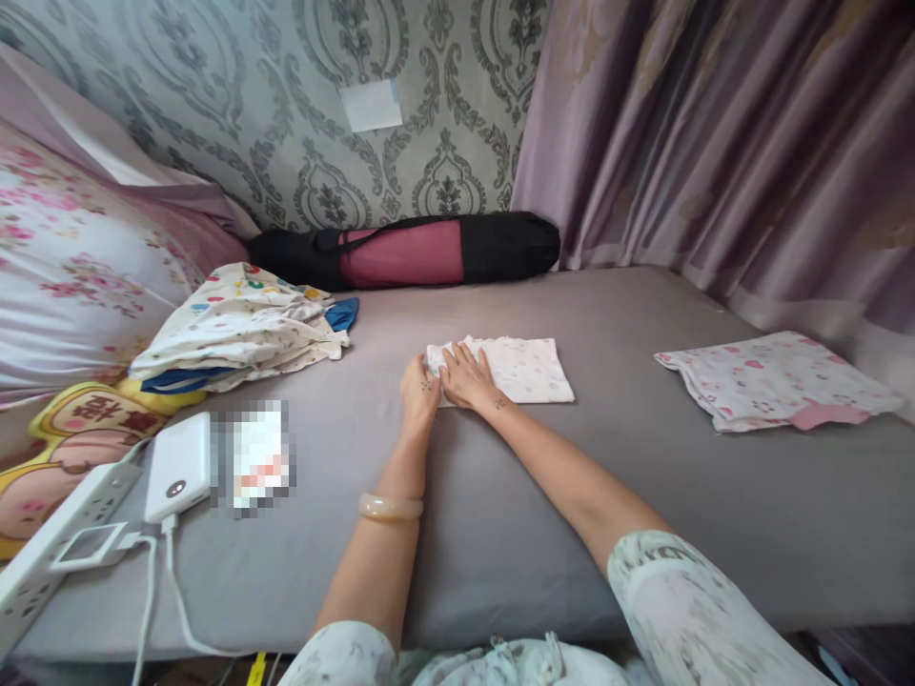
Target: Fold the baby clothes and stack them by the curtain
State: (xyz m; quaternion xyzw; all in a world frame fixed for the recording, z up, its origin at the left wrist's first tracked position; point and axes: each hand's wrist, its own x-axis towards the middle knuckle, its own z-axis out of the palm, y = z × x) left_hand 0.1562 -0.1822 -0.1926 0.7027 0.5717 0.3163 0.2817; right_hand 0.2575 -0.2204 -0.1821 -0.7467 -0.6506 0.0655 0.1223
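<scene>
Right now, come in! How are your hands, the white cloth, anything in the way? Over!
Left hand at left end, right hand spread on top. White cloth folded on grey sheet. Clothes pile left, pink-print cloth right, neither in the way.

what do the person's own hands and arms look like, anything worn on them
Both hands are bare, without gloves. Small dark marks show on the left hand and right wrist. A thick, pale, glossy bangle circles the left forearm. The sleeves are whitish with a grey-green print.
</scene>
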